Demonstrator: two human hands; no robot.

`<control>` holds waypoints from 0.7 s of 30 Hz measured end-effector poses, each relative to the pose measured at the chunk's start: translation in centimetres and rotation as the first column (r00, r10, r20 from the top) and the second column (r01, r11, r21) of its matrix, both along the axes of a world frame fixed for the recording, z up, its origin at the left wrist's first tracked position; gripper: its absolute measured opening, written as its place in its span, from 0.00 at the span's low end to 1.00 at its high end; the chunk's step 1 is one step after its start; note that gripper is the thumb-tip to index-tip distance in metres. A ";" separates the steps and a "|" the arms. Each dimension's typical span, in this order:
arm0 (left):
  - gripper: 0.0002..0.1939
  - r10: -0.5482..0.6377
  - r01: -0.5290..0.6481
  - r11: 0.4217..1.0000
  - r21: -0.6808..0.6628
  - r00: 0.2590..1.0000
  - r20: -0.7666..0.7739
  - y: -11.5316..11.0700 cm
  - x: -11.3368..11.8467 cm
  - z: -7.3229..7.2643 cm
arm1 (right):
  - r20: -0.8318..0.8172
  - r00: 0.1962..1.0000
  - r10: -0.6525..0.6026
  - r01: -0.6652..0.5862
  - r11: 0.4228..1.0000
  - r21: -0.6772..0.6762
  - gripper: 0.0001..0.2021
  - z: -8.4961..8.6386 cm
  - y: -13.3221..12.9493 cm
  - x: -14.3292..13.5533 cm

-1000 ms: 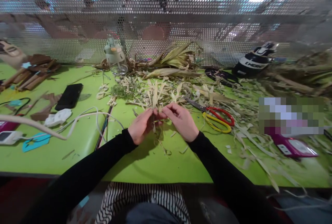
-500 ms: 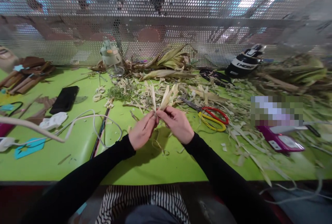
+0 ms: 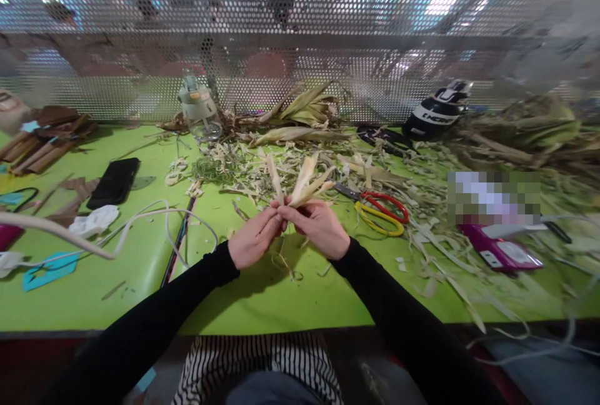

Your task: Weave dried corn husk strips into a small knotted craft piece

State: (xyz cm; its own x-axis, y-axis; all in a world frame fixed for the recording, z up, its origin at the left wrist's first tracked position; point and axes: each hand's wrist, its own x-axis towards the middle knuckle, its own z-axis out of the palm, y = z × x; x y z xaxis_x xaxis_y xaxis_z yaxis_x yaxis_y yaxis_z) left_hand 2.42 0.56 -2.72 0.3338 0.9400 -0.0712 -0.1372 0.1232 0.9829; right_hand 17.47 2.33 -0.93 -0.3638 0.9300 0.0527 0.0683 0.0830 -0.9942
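Observation:
Pale, dry corn husk strips (image 3: 307,180) fan upward from between my two hands, above the green table. My left hand (image 3: 255,236) pinches the base of a narrow husk piece, its fingertips against those of the other hand. Closed around the wider strips is my right hand (image 3: 322,227), thumb on top. The joined ends are hidden by my fingers. A thin loose strand (image 3: 284,262) shows below the hands. Just right of them lie scissors (image 3: 382,212) with one red and one yellow handle.
Husk scraps (image 3: 244,164) litter the table behind my hands. A clear bottle (image 3: 200,111) and a black bottle (image 3: 435,111) stand at the mesh screen (image 3: 300,55). On the left are a phone (image 3: 114,182) and a white cable (image 3: 166,224); a magenta device (image 3: 504,252) lies right.
The husk strips have spread wider apart, the left one leaning further left. My right hand has turned slightly around their base. The whole view has shifted a little.

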 end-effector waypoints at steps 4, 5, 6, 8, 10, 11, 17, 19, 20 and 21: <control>0.14 -0.198 0.238 0.936 -0.259 0.965 0.173 0.0 -0.2 0.8 | -0.047 0.999 0.011 -0.015 0.996 -0.083 0.18 0.0 0.1 0.0; 0.14 -0.204 0.266 0.914 -0.307 0.954 0.219 0.1 -0.3 0.9 | -0.071 0.997 0.013 -0.020 0.994 -0.107 0.17 0.0 0.1 0.0; 0.14 -0.207 0.288 0.896 -0.339 0.945 0.254 0.1 -0.3 1.1 | -0.095 0.995 0.018 -0.030 0.991 -0.129 0.16 0.1 0.0 0.0; 0.13 -0.224 0.327 0.872 -0.363 0.928 0.297 0.2 -0.5 1.2 | -0.137 0.990 0.027 -0.048 0.987 -0.155 0.15 0.3 0.0 0.0; 0.13 -0.252 0.360 0.865 -0.350 0.914 0.318 0.2 -0.7 1.1 | -0.159 0.987 0.038 -0.065 0.984 -0.166 0.15 0.5 -0.1 0.0; 0.13 -0.268 0.374 0.866 -0.333 0.908 0.323 0.3 -0.8 1.1 | -0.164 0.986 0.042 -0.070 0.983 -0.169 0.14 0.6 -0.1 0.1; 0.14 -0.349 0.348 0.933 -0.086 0.937 0.004 0.7 -1.2 0.9 | -0.073 0.994 0.077 -0.085 0.989 -0.121 0.14 0.2 0.2 0.3; 0.12 -0.253 0.274 0.957 0.093 0.949 -0.188 1.1 -1.4 0.9 | 0.027 0.995 0.095 -0.094 0.994 -0.049 0.16 0.4 0.4 0.3; 0.11 -0.171 0.218 0.959 0.183 0.956 -0.239 1.3 -1.5 1.0 | 0.074 0.992 0.105 -0.105 0.994 -0.006 0.17 0.8 0.6 0.3; 0.10 -0.097 0.157 0.957 0.243 0.965 -0.244 1.5 -1.7 1.1 | 0.115 0.987 0.116 -0.121 0.992 0.040 0.16 1.2 0.7 0.4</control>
